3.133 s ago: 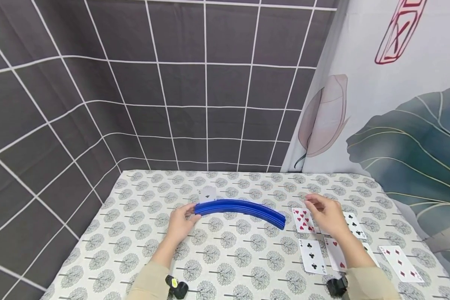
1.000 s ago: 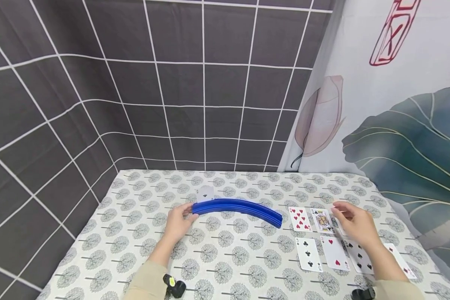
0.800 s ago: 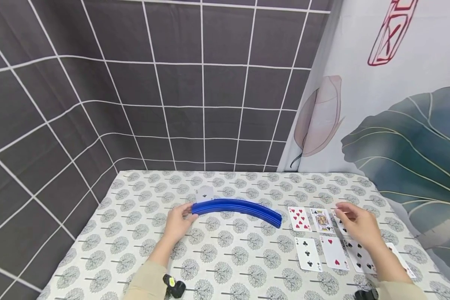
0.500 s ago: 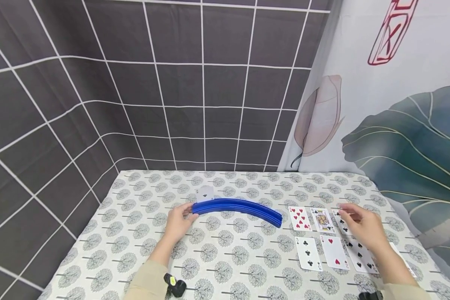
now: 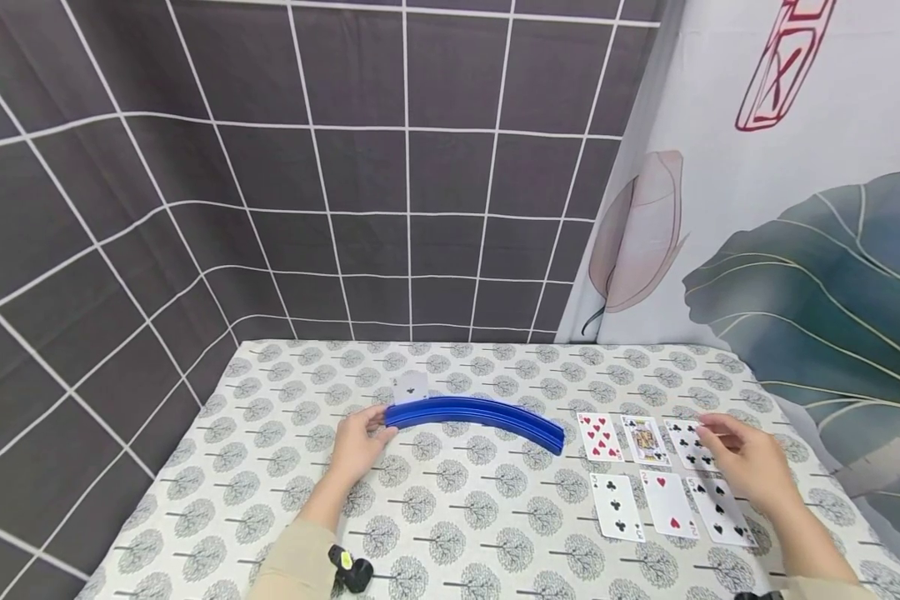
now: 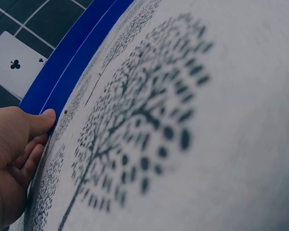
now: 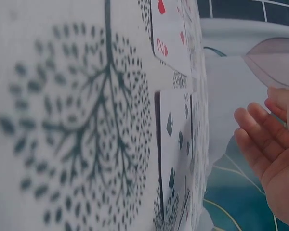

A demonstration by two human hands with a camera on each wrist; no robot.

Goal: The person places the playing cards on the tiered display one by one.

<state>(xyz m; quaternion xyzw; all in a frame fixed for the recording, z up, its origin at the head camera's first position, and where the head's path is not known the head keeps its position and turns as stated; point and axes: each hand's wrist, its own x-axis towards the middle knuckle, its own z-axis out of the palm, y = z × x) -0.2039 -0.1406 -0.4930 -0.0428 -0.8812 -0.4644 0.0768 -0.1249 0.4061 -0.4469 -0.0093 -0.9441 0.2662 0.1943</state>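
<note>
My left hand [image 5: 360, 446] pinches the left end of a curved blue card holder [image 5: 480, 414]; in the left wrist view the thumb lies on its front. An ace of clubs [image 5: 410, 388] stands upright in the holder near that end. At the right, my right hand [image 5: 753, 462] hovers at the right edge of a clubs card [image 5: 688, 443] with several pips. Its fingers are loosely bent, and the right wrist view shows nothing between them. A king of clubs [image 5: 646, 440] and a many-pip hearts card [image 5: 599, 437] lie left of it.
A nearer row holds a three of clubs [image 5: 617, 507], a two of hearts [image 5: 669, 504] and a five of spades [image 5: 722, 511]. Patterned cloth [image 5: 495, 542] covers the table. A dark grid curtain [image 5: 360, 167] hangs behind, with a printed white curtain [image 5: 720, 83] to the right.
My right hand has moved rightward across the far card row, uncovering the king of clubs and then the clubs card. The diamonds card has gone out of sight by my right forearm. My left hand keeps its grip.
</note>
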